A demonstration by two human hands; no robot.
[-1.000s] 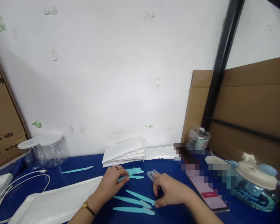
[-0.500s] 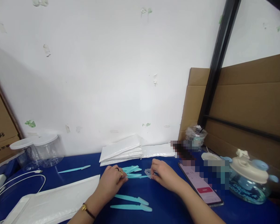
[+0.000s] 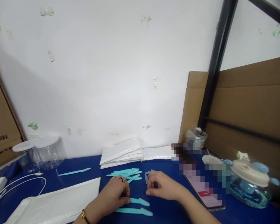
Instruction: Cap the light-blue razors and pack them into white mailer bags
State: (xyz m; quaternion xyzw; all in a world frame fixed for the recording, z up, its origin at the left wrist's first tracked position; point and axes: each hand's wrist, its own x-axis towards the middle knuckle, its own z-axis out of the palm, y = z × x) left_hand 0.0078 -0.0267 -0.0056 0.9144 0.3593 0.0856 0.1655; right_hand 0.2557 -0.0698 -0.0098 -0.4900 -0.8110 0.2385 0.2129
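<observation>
My left hand [image 3: 118, 191] is closed at the handle of a light-blue eyebrow razor [image 3: 141, 202], its thumb against the handle. A second eyebrow razor [image 3: 135, 211] lies parallel just below it. Beyond the left hand is a loose pile of eyebrow razors [image 3: 128, 171], partly hidden by the fingers. My right hand [image 3: 160, 185] has its fingers curled and pinched near the table; anything within them is hidden. Small clear plastic pieces [image 3: 147, 176] show just behind its fingertips.
A single eyebrow razor [image 3: 74, 171] lies farther left, above a white padded mailer [image 3: 60, 203]. Stacked white mailers [image 3: 121, 152] rest against the wall. Clear lidded jars [image 3: 50, 154] and a white cable [image 3: 45, 183] are left. A phone [image 3: 207, 194] and water bottle [image 3: 249, 186] stand right.
My left hand has let go of the razor by the pile and come down to the upper of the two nearer razors. The right hand has come slightly nearer, away from the clear pieces.
</observation>
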